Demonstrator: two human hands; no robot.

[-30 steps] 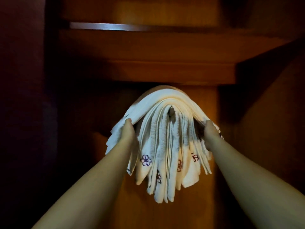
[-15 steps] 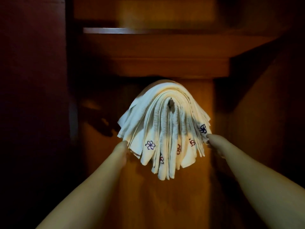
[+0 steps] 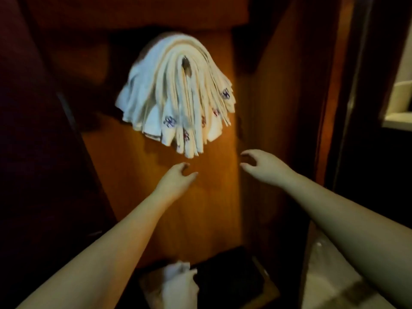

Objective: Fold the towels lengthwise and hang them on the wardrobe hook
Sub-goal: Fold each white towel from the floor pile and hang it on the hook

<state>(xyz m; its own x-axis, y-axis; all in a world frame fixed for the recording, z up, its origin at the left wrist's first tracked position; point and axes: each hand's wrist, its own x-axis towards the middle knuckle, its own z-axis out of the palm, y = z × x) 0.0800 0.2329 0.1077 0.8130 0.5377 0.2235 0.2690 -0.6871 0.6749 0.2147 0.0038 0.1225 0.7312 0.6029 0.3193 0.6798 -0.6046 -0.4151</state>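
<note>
Several white towels [image 3: 178, 97] with small flower embroidery hang folded over a metal hook [image 3: 186, 65] on the wooden wardrobe panel [image 3: 169, 197]. Their ends fan downward. My left hand [image 3: 176, 179] hovers below the bundle with fingers loosely curved, holding nothing. My right hand [image 3: 263, 163] is to the lower right of the towels, fingers spread and relaxed, also holding nothing. Neither hand touches the towels.
A wooden shelf edge [image 3: 156, 16] runs above the hook. At the bottom lie a dark folded item [image 3: 229, 277] and a white cloth [image 3: 178, 284] on a low surface. A wardrobe side wall [image 3: 289, 108] stands right; a pale ledge [image 3: 399, 112] shows far right.
Both hands let go of the towel bundle's sides and dropped below it. The view tilted down, showing the wardrobe's lower part.
</note>
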